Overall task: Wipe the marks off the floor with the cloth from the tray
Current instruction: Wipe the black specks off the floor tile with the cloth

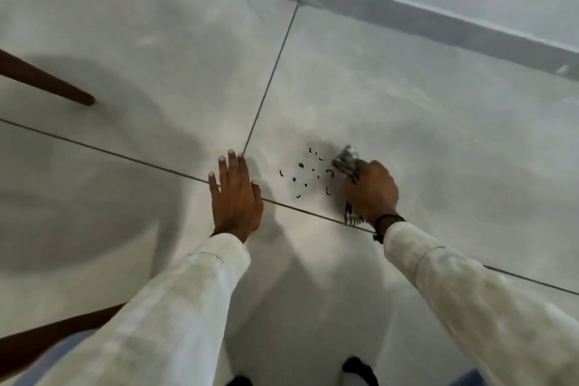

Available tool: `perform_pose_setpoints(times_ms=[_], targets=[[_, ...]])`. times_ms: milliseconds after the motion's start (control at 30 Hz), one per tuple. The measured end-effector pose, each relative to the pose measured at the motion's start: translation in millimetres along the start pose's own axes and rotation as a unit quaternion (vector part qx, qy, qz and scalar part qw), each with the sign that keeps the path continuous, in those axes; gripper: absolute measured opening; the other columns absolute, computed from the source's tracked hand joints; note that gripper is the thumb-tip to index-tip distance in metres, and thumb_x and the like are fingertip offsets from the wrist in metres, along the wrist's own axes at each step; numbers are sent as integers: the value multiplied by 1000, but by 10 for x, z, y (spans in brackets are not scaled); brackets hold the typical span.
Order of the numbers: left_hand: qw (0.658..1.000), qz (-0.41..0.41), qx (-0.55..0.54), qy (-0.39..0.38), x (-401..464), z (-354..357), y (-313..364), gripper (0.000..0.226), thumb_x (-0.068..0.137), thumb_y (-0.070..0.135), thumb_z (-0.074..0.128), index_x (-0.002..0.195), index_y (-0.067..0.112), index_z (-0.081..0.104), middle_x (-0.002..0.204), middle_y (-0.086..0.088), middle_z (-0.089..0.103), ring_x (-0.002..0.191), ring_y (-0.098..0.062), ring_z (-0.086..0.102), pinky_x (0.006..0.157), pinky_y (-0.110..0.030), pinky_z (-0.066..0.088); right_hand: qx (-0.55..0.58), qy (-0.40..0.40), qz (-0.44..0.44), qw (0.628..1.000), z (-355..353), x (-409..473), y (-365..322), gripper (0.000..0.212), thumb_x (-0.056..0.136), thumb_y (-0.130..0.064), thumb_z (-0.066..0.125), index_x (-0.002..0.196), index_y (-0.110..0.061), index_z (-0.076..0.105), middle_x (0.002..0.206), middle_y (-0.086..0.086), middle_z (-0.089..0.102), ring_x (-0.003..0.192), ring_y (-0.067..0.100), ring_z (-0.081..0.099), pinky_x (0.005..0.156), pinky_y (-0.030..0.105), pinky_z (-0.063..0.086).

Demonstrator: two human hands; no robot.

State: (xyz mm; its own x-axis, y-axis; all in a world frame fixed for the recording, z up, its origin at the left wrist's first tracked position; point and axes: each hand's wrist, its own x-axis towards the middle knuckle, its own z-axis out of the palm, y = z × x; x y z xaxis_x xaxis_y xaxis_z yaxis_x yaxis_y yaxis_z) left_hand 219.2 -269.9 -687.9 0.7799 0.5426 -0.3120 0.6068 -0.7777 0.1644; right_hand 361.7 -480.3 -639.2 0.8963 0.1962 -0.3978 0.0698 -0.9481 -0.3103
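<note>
Light: I am seeing soft, even indoor brightness washing over the pale floor point(407, 135).
Shadows: broad diffuse ones are spreading left of the left hand point(236, 197) and under the wooden leg point(47, 80).
Glare: faint sheen is showing on the tiles.
Blur: the right hand point(371, 191) and cloth point(346, 161) are smearing slightly.
Distortion: the grout lines point(269, 78) and baseboard point(438, 22) are bowing toward the edges.
</note>
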Motion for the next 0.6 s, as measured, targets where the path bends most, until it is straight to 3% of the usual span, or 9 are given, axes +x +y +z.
perform_pose_setpoints(times_ms=[133,200,267,367,500,600], targets=[[999,-11,1,49,208,554,-106,71,110,34,28,168,2,4,179,-18,-2,167,-35,2,134,-56,6,-94,13,-101,990,571,81,108,55,86,-43,65,136,-19,63,132,12,61,125,39,57,99,46,49],[997,-18,2,73,222,677,-110,70,110,36,26,168,2,6,179,-19,1,167,-35,4,134,-57,7,-93,44,-152,983,740,85,144,70,86,-38,64,151,-13,52,152,15,55,142,38,51,119,50,40],[995,-18,16,98,221,745,-116,70,109,36,23,168,2,8,179,-18,4,167,-35,6,135,-57,7,-89,33,-186,978,897,59,161,80,94,-38,56,164,-9,31,173,15,31,162,34,27,134,51,20],[994,-15,19,107,225,745,-128,70,109,36,23,168,1,10,179,-18,5,167,-35,7,134,-58,9,-75,18,-208,975,1038,-2,224,79,105,-45,42,169,-10,12,179,9,7,167,26,3,137,45,5],[993,-12,13,119,228,740,-133,69,109,36,25,168,1,11,179,-18,6,167,-35,8,134,-58,11,-73,12,-220,973,930,70,492,69,110,-37,42,169,-15,13,180,4,8,167,21,3,137,46,10],[991,-11,14,130,238,751,-145,69,109,36,25,168,2,10,179,-17,7,167,-34,8,134,-58,11,-57,39,-164,984,926,204,345,66,111,-36,37,169,-15,13,180,4,7,167,21,4,137,45,8]])
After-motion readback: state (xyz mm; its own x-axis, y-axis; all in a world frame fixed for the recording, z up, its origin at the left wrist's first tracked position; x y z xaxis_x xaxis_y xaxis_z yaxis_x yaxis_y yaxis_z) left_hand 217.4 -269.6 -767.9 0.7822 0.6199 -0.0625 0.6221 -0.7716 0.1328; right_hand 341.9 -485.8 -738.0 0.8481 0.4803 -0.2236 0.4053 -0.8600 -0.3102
